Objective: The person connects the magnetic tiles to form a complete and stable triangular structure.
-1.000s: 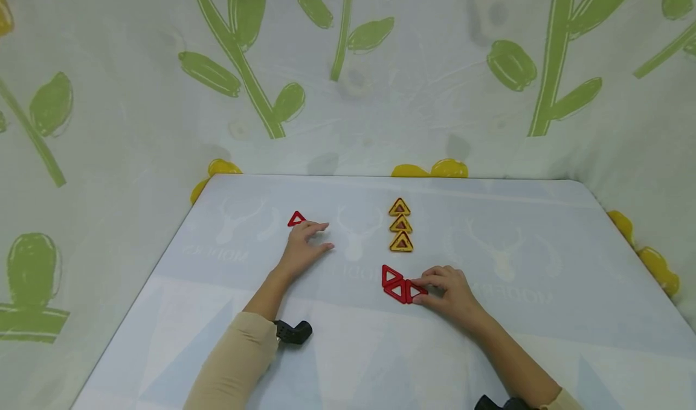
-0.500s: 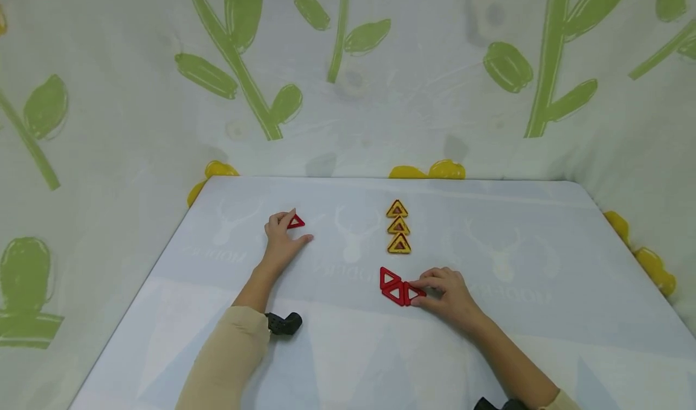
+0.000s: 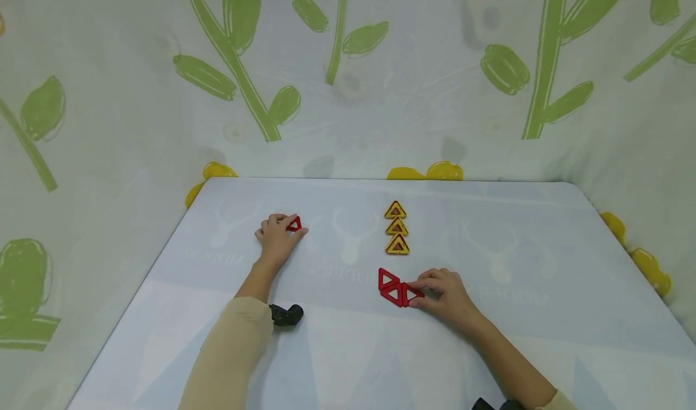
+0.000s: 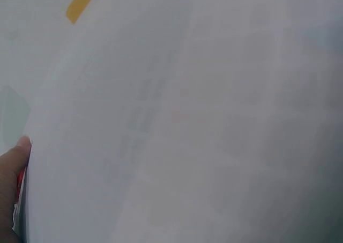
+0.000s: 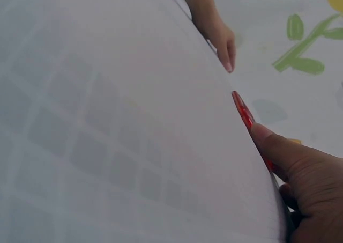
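Note:
My left hand [image 3: 277,241] pinches a small red triangular tile [image 3: 298,223] with an open middle, at the table's left rear. In the left wrist view only a finger and a sliver of red show at the left edge. Nearer the front, my right hand [image 3: 450,295] pinches the rightmost of three red triangular tiles [image 3: 403,290], which lie edge to edge in a fan. Seen from the right wrist, the red tiles [image 5: 243,109] form a thin strip close over the tabletop, beside the thumb.
Behind the red fan, three yellow triangular pieces [image 3: 397,227] with brown centres lie in a column. The pale table [image 3: 348,349] ends against a cloth [image 3: 136,126] printed with green plants. A black wrist device [image 3: 286,315] sits on the left forearm.
My left hand has moved left around the lone red tile, and its fingers have closed to pinch it. The right hand has stayed on its tile; the head view has shifted slightly.

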`<state>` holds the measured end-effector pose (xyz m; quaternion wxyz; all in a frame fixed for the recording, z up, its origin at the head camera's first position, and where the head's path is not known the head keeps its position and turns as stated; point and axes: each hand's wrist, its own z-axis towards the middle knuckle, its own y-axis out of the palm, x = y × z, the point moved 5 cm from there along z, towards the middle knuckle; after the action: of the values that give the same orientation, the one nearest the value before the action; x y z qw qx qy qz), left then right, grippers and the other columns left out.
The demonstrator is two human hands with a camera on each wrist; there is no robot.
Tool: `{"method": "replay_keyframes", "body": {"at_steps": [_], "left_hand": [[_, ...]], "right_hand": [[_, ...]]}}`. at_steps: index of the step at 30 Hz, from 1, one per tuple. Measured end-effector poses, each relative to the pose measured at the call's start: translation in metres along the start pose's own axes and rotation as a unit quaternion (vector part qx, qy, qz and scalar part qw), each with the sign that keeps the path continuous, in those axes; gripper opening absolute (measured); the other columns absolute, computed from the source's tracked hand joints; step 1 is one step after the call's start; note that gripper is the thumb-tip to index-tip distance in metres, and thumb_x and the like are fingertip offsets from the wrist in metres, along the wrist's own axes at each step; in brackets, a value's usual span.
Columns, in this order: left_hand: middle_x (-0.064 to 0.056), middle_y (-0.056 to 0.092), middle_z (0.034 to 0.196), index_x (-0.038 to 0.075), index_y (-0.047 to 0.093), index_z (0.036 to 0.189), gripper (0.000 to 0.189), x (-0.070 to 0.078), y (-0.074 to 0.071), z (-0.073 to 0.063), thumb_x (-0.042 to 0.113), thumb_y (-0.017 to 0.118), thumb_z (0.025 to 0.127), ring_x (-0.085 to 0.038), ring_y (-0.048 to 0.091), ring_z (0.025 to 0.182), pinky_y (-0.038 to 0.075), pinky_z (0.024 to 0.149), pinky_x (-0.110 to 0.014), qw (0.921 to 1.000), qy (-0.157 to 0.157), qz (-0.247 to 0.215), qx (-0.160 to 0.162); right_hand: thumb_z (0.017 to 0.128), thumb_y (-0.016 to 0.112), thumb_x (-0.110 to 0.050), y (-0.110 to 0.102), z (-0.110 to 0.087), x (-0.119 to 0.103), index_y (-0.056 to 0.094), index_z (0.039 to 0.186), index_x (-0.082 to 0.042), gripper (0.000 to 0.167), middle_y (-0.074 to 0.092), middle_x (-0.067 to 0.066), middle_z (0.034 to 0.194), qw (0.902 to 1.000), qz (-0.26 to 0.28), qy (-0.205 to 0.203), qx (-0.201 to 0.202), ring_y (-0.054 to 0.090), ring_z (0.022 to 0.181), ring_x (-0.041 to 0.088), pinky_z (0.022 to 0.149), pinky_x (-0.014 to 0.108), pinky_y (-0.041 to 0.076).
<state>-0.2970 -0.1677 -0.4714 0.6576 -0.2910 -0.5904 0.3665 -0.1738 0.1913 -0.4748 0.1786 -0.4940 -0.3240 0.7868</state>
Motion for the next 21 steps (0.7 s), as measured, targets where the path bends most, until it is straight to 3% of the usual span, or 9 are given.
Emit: {"method": "replay_keyframes", "body": {"at_steps": [8, 14, 21], "left_hand": [[-0.019, 0.043, 0.126, 0.01, 0.052, 0.136, 0.058, -0.001, 0.001, 0.0, 0.039, 0.065, 0.088, -0.037, 0.034, 0.115, 0.018, 0.092, -0.055, 0.9997, 0.001, -0.001, -0.023], [-0.02, 0.043, 0.126, 0.01, 0.053, 0.135, 0.055, 0.001, -0.002, -0.007, 0.035, 0.066, 0.088, -0.038, 0.033, 0.116, 0.017, 0.096, -0.054, 0.9976, 0.03, -0.023, -0.058], [-0.017, 0.047, 0.119, 0.007, 0.06, 0.127, 0.052, 0.003, -0.003, -0.015, 0.03, 0.074, 0.082, -0.035, 0.036, 0.11, 0.022, 0.096, -0.051, 0.9947, 0.052, -0.061, -0.065]], "right_hand": [[0.07, 0.082, -0.021, -0.001, 0.0, -0.002, 0.075, 0.1, -0.018, 0.031, 0.062, -0.008, 0.094, 0.9999, -0.003, -0.015, 0.006, 0.049, 0.092, 0.007, 0.08, 0.038, 0.035], [0.071, 0.082, -0.022, -0.001, 0.0, -0.002, 0.075, 0.1, -0.019, 0.031, 0.062, -0.009, 0.095, 1.0, -0.004, -0.006, 0.003, 0.048, 0.092, 0.006, 0.078, 0.036, 0.035], [0.07, 0.083, -0.022, -0.001, 0.0, -0.002, 0.075, 0.1, -0.018, 0.031, 0.063, -0.008, 0.094, 0.9998, -0.004, -0.018, 0.008, 0.049, 0.091, 0.007, 0.078, 0.035, 0.035]]}}
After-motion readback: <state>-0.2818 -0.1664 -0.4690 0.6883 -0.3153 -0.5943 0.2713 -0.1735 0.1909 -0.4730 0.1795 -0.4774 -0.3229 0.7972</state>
